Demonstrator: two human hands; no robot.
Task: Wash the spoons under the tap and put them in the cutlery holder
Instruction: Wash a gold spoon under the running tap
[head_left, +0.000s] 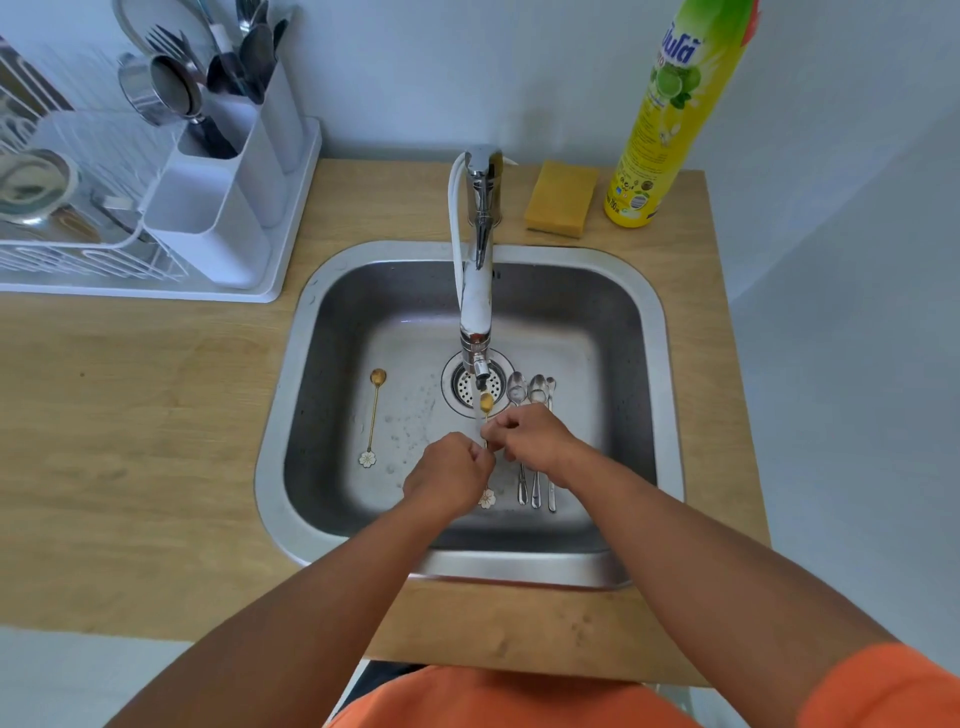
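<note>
I stand at a pale wood counter (130, 415) set against a plain light wall (519, 78), with a steel sink (291, 415) let into it. My hands meet over the middle of the basin. My left hand (449, 475) is curled round the lower stem of a gold spoon (487, 402), and my right hand (535, 434) pinches the stem higher up, so both hands are clamped on the one spoon. Its bowl sits right under the tap (478, 291), above the drain (475, 384); its white flower end shows below my left hand.

A second gold spoon (374, 415) lies flat on the sink floor to the left, well apart from my hands. Three steel spoons (535, 395) lie side by side on the floor to the right, their stems partly hidden under my right hand.

Behind the sink, near the wall, a yellow sponge (561, 200) rests beside a tall yellow-green bottle (670, 119). At the far left a white rack (78, 260) stands on a white tray, and the white holder (228, 171) at its corner carries dark-handled cutlery in its back compartments.
</note>
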